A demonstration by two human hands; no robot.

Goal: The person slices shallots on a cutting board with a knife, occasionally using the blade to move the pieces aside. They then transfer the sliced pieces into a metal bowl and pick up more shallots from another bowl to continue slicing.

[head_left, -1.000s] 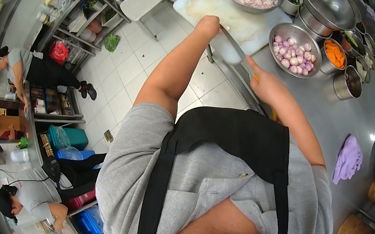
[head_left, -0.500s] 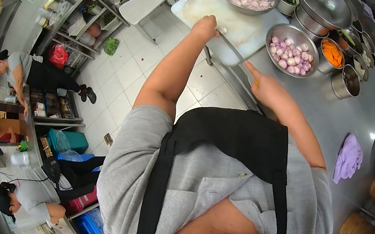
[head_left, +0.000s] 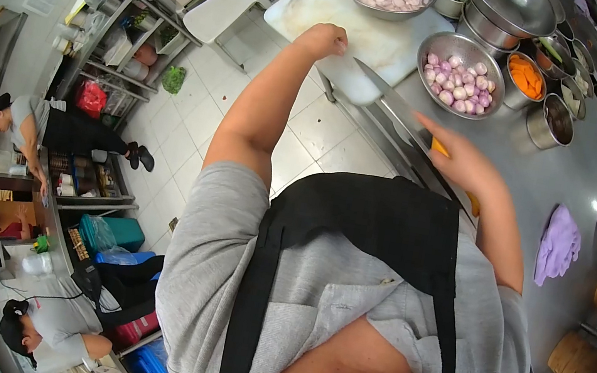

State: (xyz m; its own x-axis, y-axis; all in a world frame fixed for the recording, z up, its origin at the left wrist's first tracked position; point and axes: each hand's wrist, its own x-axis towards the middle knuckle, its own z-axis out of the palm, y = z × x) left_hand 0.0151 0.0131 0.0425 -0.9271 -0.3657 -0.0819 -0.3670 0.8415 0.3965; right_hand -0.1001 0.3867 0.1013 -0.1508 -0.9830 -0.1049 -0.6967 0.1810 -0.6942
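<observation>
Drawn back since the earlier frame, the knife (head_left: 398,107) leaves a gap between its tip and my left hand (head_left: 325,41). Those fingers curl in at the board's (head_left: 303,11) near edge; whether they pinch anything, I cannot tell. My right hand (head_left: 459,157) wraps the handle (head_left: 440,147), the blade slanting past the board's near right corner toward my left. Peeled shallots (head_left: 457,85) sit off the right edge.

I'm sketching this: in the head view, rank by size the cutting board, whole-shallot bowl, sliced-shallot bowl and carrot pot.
1. Cutting board
2. Whole-shallot bowl, sliced-shallot bowl: too alike to rank
3. Carrot pot
</observation>
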